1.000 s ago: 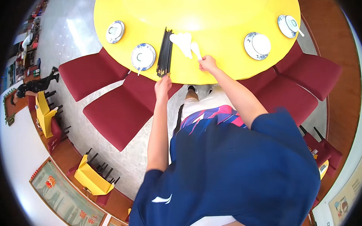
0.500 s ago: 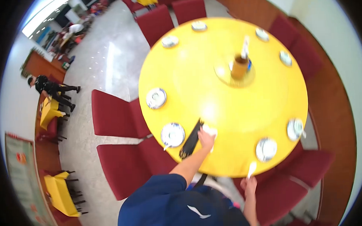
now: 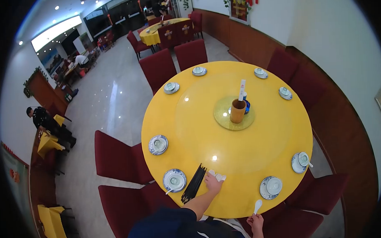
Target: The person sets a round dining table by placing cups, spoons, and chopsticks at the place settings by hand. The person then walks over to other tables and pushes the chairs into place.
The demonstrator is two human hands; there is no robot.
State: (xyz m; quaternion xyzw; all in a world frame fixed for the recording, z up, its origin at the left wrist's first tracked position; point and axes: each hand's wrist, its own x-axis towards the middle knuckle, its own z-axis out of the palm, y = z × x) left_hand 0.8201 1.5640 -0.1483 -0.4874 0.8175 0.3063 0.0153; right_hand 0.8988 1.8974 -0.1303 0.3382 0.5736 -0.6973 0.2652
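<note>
White spoons point(image 3: 219, 177) lie bunched toward the near edge of the desk point(image 3: 239, 195), touched by the left hand point(image 3: 213, 183), its fingers partly curled, though whether clamped I cannot tell; farther right, the right hand point(image 3: 256, 221) pinches another spoon point(image 3: 258, 206) by its handle at that edge.

Pretty clearly a restaurant dining room: big round table point(image 3: 169, 119) in yellow with repeated plate-and-bowl settings point(image 3: 174, 181), plus chopsticks point(image 3: 194, 184), matching burgundy chairs point(image 3: 118, 157), and another yellow-clothed table point(image 3: 150, 38) further back.
</note>
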